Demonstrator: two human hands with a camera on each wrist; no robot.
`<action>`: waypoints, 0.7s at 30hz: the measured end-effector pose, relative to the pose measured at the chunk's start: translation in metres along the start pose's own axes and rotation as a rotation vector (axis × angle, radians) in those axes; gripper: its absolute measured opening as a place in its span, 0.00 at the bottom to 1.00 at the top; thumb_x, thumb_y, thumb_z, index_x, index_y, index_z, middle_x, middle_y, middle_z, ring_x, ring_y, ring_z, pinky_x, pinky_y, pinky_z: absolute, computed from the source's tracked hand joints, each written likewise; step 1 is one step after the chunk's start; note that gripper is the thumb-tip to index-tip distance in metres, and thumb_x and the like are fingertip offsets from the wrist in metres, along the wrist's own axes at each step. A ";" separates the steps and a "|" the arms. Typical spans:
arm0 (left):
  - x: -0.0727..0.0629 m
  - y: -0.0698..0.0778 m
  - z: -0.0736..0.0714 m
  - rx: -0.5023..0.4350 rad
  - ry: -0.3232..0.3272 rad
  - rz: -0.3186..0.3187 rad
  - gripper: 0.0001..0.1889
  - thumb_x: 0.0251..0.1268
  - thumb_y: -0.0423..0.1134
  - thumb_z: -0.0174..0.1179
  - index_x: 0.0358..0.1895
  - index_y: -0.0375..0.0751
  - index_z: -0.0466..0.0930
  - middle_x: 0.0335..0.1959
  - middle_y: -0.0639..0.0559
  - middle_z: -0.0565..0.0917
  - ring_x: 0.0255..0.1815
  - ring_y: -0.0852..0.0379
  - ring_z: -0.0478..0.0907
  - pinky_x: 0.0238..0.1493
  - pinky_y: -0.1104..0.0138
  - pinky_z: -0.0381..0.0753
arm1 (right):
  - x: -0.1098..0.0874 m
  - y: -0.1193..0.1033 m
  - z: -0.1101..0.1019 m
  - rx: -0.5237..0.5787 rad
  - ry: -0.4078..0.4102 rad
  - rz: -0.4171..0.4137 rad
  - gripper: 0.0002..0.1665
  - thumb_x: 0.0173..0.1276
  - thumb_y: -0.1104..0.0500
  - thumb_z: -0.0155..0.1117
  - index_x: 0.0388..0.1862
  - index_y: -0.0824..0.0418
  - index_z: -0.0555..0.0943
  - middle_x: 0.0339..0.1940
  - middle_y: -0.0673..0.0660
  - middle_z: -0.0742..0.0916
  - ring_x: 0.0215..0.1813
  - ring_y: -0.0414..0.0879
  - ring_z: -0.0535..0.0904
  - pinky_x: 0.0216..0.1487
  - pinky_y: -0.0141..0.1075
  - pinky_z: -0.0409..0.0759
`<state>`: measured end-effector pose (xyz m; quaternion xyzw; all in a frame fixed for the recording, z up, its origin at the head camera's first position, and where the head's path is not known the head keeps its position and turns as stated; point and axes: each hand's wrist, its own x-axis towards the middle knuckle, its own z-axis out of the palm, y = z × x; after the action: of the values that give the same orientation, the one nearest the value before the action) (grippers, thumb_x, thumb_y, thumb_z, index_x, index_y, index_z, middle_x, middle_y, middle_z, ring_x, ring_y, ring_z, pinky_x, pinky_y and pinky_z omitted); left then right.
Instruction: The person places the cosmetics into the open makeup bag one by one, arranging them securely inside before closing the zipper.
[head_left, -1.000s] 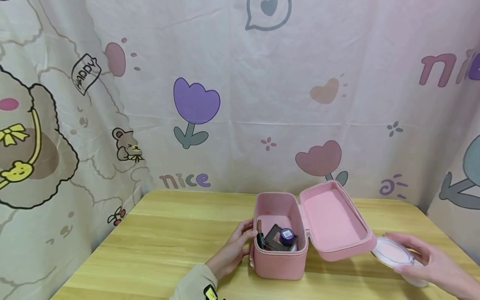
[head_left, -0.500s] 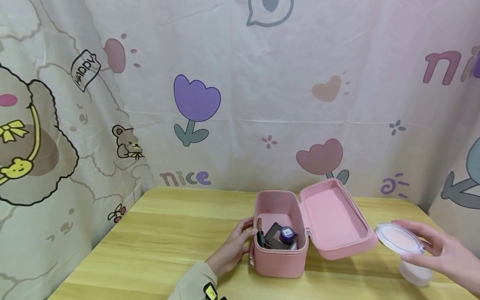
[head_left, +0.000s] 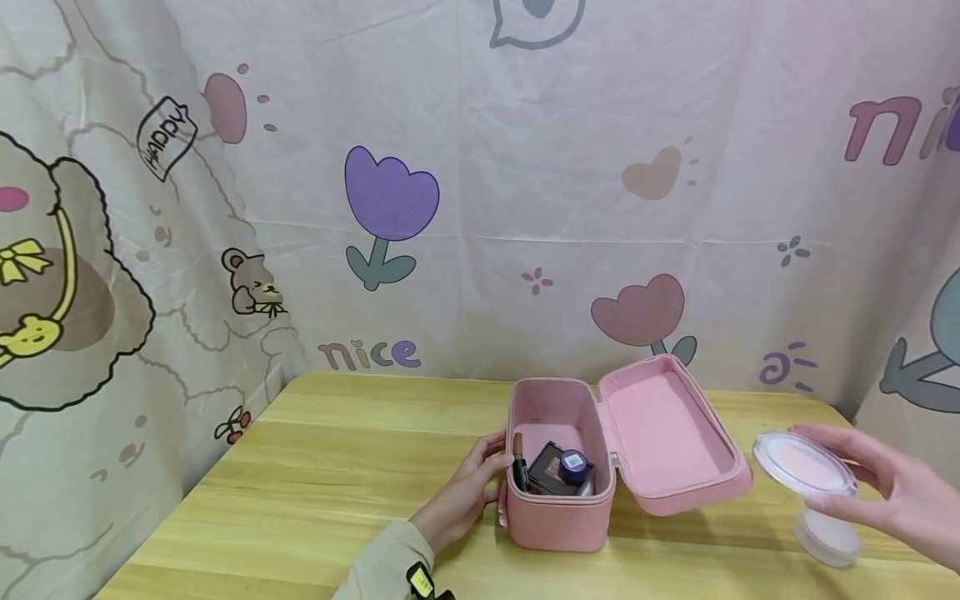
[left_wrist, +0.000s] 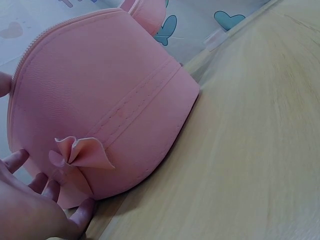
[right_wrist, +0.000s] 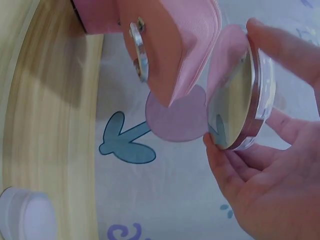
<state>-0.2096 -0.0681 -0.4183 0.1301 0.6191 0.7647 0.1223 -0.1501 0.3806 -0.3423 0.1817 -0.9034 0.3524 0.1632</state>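
A pink makeup case (head_left: 558, 525) stands on the table with its lid (head_left: 671, 437) swung out to the right. My left hand (head_left: 468, 492) rests against the case's left side, fingertips beside the pink bow (left_wrist: 87, 152) in the left wrist view. Inside lie a dark palette (head_left: 546, 471), a small purple-lidded jar (head_left: 573, 467) and a brown-and-black lipstick-like tube (head_left: 519, 467). Right of the lid, my right hand (head_left: 892, 487) holds a round compact mirror (head_left: 804, 462) by its clear rim, above the table. Its reflective face shows in the right wrist view.
A round white jar (head_left: 828, 537) stands on the wooden table (head_left: 337, 467) below my right hand. The open lid juts out between the case and the mirror. A printed cloth (head_left: 517, 167) hangs behind the table.
My right hand has lifted the compact mirror up and slightly right, away from the lid, so more of the white jar shows. My left hand and the case have stayed in place.
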 end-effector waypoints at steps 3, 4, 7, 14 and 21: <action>0.000 0.000 0.000 0.003 -0.002 -0.003 0.32 0.70 0.42 0.51 0.72 0.32 0.52 0.71 0.33 0.55 0.64 0.46 0.63 0.56 0.56 0.72 | 0.001 -0.003 -0.001 0.001 0.003 -0.014 0.41 0.51 0.72 0.73 0.64 0.53 0.73 0.54 0.27 0.75 0.50 0.20 0.70 0.42 0.15 0.67; 0.000 0.000 0.000 0.004 -0.001 -0.004 0.32 0.70 0.42 0.51 0.72 0.32 0.52 0.71 0.33 0.55 0.64 0.46 0.63 0.55 0.56 0.72 | 0.002 -0.004 -0.001 -0.006 0.003 -0.017 0.41 0.51 0.71 0.73 0.64 0.53 0.73 0.55 0.27 0.75 0.50 0.19 0.70 0.42 0.15 0.67; 0.000 -0.001 0.000 0.002 0.001 -0.003 0.32 0.70 0.41 0.51 0.72 0.32 0.52 0.71 0.33 0.55 0.64 0.46 0.63 0.55 0.56 0.73 | 0.004 -0.008 0.000 -0.031 -0.008 -0.011 0.40 0.53 0.69 0.73 0.65 0.52 0.73 0.54 0.27 0.75 0.49 0.20 0.70 0.41 0.16 0.66; 0.000 -0.003 -0.001 0.001 0.003 -0.005 0.32 0.70 0.42 0.51 0.72 0.32 0.52 0.71 0.33 0.55 0.65 0.46 0.63 0.55 0.57 0.73 | 0.009 -0.020 -0.001 -0.074 -0.030 0.005 0.38 0.52 0.67 0.74 0.60 0.43 0.73 0.49 0.27 0.76 0.46 0.23 0.71 0.37 0.20 0.67; 0.001 -0.003 -0.001 0.002 0.001 -0.003 0.32 0.70 0.41 0.51 0.72 0.33 0.52 0.71 0.34 0.55 0.65 0.45 0.62 0.55 0.56 0.72 | 0.014 -0.026 -0.004 -0.087 -0.043 0.043 0.34 0.53 0.65 0.75 0.60 0.56 0.74 0.48 0.27 0.76 0.44 0.23 0.71 0.35 0.24 0.70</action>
<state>-0.2106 -0.0682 -0.4214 0.1288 0.6201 0.7641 0.1229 -0.1503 0.3625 -0.3181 0.1628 -0.9249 0.3121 0.1438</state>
